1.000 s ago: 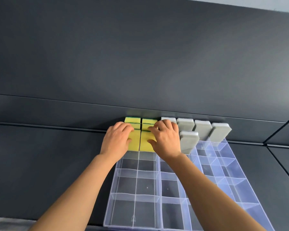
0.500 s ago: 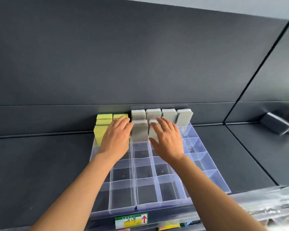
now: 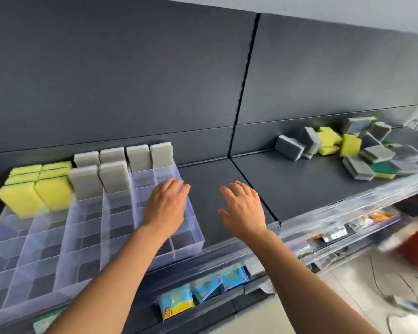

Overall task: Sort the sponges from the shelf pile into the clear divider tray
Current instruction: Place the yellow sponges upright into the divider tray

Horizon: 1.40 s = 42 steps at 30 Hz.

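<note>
Print on the blue packets [image 3: 203,289] below the shelf [image 3: 287,186] is too blurred to read. In the tray [image 3: 46,261], at the far left, yellow sponges [image 3: 34,191] and grey sponges [image 3: 111,175] stand on end, long axis upright, broad faces toward the near side. The loose pile [image 3: 362,150] lies jumbled at the far right. The left hand [image 3: 165,206] is over the tray's right columns and the right hand [image 3: 243,208] over bare shelf, both empty with fingers loosely spread.

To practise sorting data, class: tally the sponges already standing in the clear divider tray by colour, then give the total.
Yellow sponges: 6
Grey sponges: 6
Total in the clear divider tray: 12
</note>
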### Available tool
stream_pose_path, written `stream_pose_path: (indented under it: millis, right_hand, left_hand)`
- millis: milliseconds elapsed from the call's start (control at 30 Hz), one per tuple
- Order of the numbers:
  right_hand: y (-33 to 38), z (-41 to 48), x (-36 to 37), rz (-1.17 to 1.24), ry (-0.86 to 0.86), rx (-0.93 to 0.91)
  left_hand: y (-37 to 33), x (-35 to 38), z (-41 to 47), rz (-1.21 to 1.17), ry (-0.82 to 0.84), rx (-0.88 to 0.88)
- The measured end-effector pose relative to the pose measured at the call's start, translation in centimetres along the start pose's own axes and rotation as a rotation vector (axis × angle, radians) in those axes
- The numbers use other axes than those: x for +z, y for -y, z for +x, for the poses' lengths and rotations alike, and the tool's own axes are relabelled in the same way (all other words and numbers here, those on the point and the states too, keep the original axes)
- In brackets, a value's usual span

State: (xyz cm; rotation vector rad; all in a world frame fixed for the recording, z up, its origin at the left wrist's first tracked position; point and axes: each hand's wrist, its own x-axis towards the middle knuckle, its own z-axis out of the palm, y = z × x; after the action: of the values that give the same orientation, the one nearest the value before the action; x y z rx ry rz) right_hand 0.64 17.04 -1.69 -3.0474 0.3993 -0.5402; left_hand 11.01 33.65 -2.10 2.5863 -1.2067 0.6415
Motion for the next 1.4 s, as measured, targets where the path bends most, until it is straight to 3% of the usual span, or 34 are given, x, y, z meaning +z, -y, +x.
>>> stream_pose_path:
  millis: [533, 1033, 1400]
  right_hand:
    - [-21.2, -5.1, -1.9, -0.032, 0.071, 0.254]
    - [-41.5, -0.9, -1.8, -0.097, 0.101, 0.523]
    - [-53.8, 1.8, -0.4, -0.085, 0.094, 0.571]
  left_hand:
    - [-19.4, 6.4, 10.3, -0.134, 0.036, 0.182]
    - [-33.4, 16.2, 26.7, -0.265, 0.071, 0.339]
    - [-40.2, 20.6, 38.1, -0.179, 0.095, 0.281]
